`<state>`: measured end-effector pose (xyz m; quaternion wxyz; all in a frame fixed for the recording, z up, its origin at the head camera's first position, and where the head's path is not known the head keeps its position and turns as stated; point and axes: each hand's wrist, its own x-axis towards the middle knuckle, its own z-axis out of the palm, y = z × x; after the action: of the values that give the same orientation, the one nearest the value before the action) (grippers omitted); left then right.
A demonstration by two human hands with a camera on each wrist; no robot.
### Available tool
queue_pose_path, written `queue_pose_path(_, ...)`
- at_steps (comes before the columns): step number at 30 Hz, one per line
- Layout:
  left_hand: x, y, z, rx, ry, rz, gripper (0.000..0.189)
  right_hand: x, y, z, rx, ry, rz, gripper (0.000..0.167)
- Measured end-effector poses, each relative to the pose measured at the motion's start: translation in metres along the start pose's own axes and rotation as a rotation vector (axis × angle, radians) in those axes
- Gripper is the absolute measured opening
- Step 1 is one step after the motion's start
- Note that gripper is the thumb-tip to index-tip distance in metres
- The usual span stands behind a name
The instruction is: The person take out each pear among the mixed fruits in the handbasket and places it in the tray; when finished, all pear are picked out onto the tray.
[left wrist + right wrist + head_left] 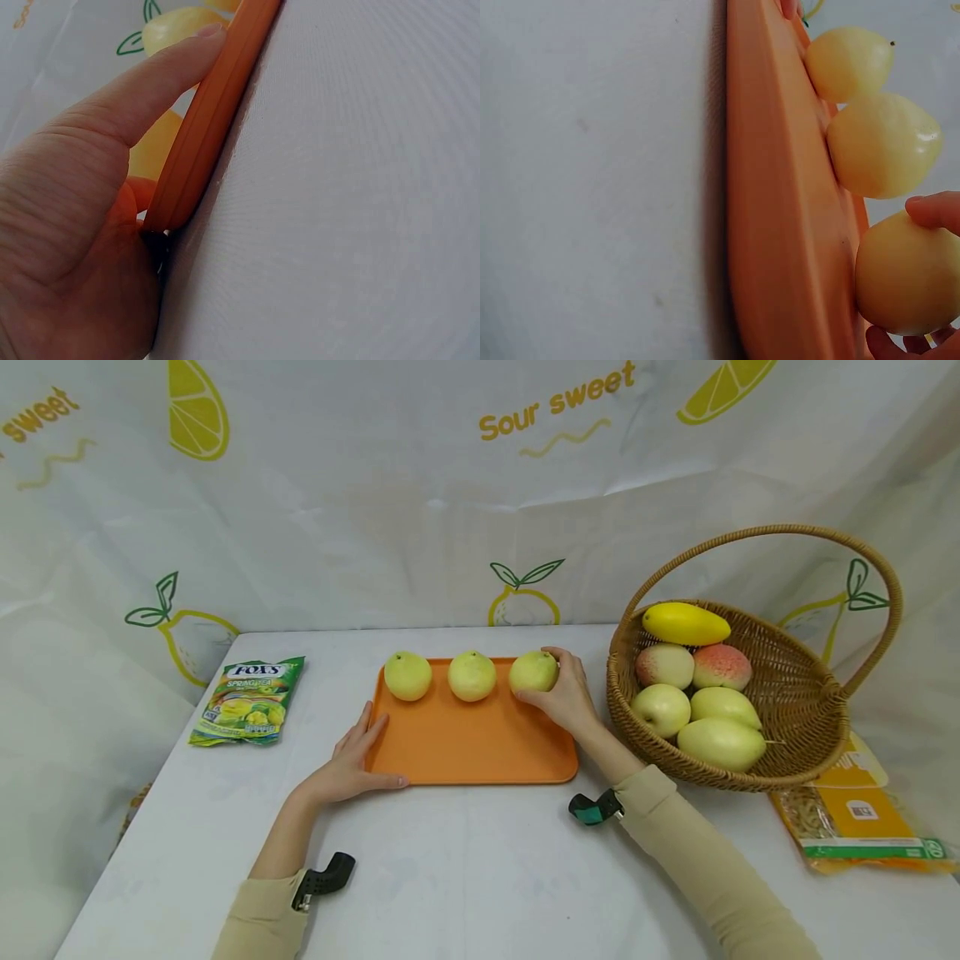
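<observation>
Rightmost pale fruit (531,672): from the head, we see the right hand (568,696) gripping it at the orange tray (472,743)'s far right. Left wrist: the left hand (71,202), thumb straight, touches the tray's rim. Right wrist: we see the fruit clasped.

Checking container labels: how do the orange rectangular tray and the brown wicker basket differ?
The orange rectangular tray is shallow and smooth; the brown wicker basket is deep and woven, with an arched handle. The tray has three pale yellow-green round fruits along its far side, one in the right hand; the basket holds six visible pieces of mixed colours. Both hold fruit.
</observation>
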<state>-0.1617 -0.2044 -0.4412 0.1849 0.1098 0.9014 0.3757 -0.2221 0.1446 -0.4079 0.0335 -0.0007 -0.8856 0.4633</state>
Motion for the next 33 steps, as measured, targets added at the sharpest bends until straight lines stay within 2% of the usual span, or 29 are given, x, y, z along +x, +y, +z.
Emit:
queue_pose_path(13,-0.0005,-0.0007,0.0003,-0.008,0.002,0.000,0.114,0.0029,0.0005,0.0071,-0.046,0.007,-0.063,0.080)
queue_pose_path(19,-0.0002,-0.0010,0.0003,-0.008,0.000,0.003,0.113,0.0044,0.0014,0.0094,-0.068,-0.007,-0.061,0.082)
queue_pose_path(33,0.0009,-0.0017,0.0003,-0.002,0.001,0.013,0.112,0.0071,0.0026,0.0092,-0.101,0.030,-0.070,0.083)
